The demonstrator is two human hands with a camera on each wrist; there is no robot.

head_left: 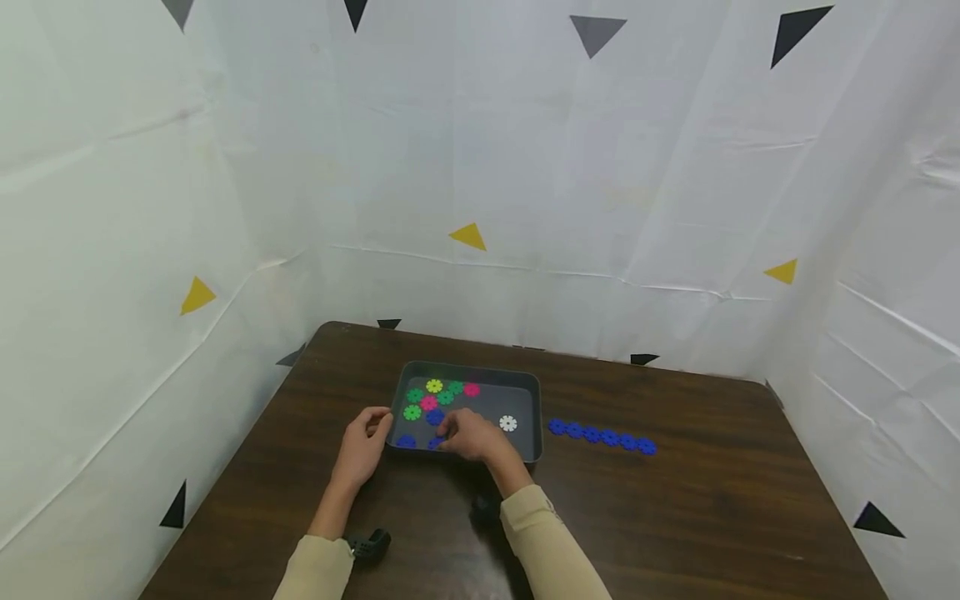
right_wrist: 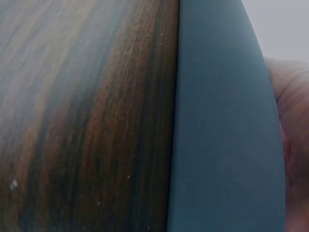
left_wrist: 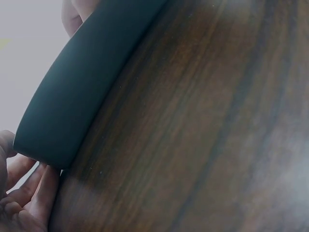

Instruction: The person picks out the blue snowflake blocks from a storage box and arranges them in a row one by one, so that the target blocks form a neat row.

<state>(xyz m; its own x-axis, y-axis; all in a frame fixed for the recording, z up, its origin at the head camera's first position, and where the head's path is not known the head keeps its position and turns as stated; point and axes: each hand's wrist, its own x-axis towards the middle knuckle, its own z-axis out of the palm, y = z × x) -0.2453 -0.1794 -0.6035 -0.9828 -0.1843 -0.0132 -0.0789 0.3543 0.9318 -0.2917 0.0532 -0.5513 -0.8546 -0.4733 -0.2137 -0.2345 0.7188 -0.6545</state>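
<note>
A dark grey tray [head_left: 525,454] stands on the table, with notched, flower-shaped plastic discs inside. My left hand [head_left: 363,443] holds the tray's left side near the front corner. In the left wrist view its fingers [left_wrist: 41,193] bend around that corner. My right hand [head_left: 474,435] reaches into the tray over the front wall, its curled fingertips pinching a blue disc [head_left: 436,444] near the front. Two more blue discs lie close by, one at the front left [head_left: 406,442] and one just behind the fingers [head_left: 435,417]. The right wrist view shows mostly tray wall [right_wrist: 224,125].
Green, pink and yellow discs [head_left: 434,386] cluster at the tray's back left; a white disc [head_left: 507,423] lies on its right side. Right of the tray, a row of several blue discs [head_left: 602,436] lies on the brown wooden table [head_left: 720,500]. White sheeting [head_left: 540,167] surrounds the table.
</note>
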